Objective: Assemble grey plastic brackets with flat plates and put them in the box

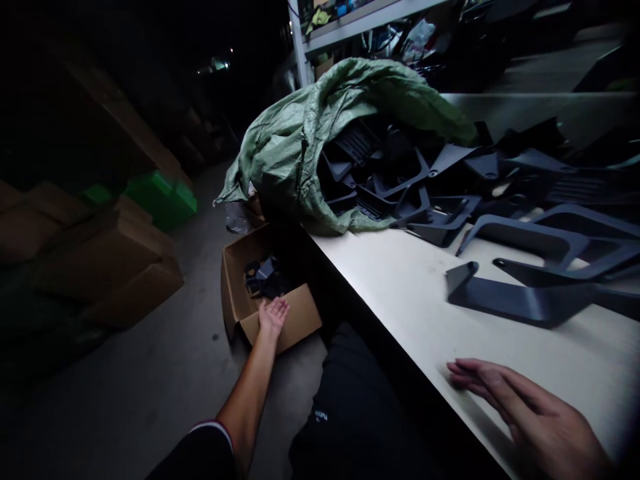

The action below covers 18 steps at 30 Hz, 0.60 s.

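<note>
Palm up with its fingers apart, my left hand point(274, 316) reaches over the near flap of an open cardboard box point(305, 313) on the floor and holds nothing. Inside that box lie several dark plastic parts point(265, 275). My right hand point(530, 407) hovers at the near edge of the white table point(400, 293), fingers stretched out and nothing in them. Beyond it on the table are many dark grey bent plastic brackets point(525, 300), the closest a little above my right fingers. More such parts spill from the mouth of a green woven sack point(285, 153).
Closed cardboard boxes point(110, 267) and a bright green container point(163, 200) stand on the floor to the left. A shelf rack point(350, 30) with mixed items rises behind the sack. The table's long edge runs between my two hands, and my leg point(345, 407) is beside it.
</note>
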Motion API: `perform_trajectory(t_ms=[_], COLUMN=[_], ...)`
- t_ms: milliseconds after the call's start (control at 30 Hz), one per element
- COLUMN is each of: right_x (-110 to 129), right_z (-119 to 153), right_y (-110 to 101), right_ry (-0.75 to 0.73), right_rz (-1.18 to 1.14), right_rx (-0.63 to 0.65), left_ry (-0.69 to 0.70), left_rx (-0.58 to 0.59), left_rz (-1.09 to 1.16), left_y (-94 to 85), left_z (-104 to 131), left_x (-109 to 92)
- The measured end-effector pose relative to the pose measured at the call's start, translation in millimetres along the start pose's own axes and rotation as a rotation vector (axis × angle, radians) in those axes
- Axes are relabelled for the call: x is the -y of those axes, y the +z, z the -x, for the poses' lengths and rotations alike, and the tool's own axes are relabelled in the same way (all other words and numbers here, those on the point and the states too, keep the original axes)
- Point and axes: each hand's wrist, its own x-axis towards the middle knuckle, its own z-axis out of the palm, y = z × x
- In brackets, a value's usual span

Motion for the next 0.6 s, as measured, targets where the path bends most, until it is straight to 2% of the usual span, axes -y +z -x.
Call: perform_trajectory(t_ms=[100, 167, 267, 367, 600], right_x=[1.2, 5.5, 12.0, 17.4, 35.6], right_z=[3.4, 5.0, 7.0, 8.2, 14.1], right_y=[0.9, 1.4, 2.8, 5.0, 12.2], right_ry=[0.101, 0.107, 0.093, 0.053, -0.052], right_rz=[0.013, 0.027, 0.055, 0.065, -0.058], right_rx=[0.03, 0.013, -0.015, -0.028, 0.017], left_ry=[-0.144, -0.237, -0.327, -0.34, -0.263], left_rx=[-0.028, -0.041, -0.054, -0.055, -0.002], left_rz=[-0.04, -0.073, -0.113, -0.146, -0.322], left_y=[-19.7, -28.4, -33.9, -33.7, -21.6], left_z=[-5.5, -4.3, -3.1, -3.3, 12.5], left_x=[46.6, 75.9, 102.7, 107.9, 91.4])
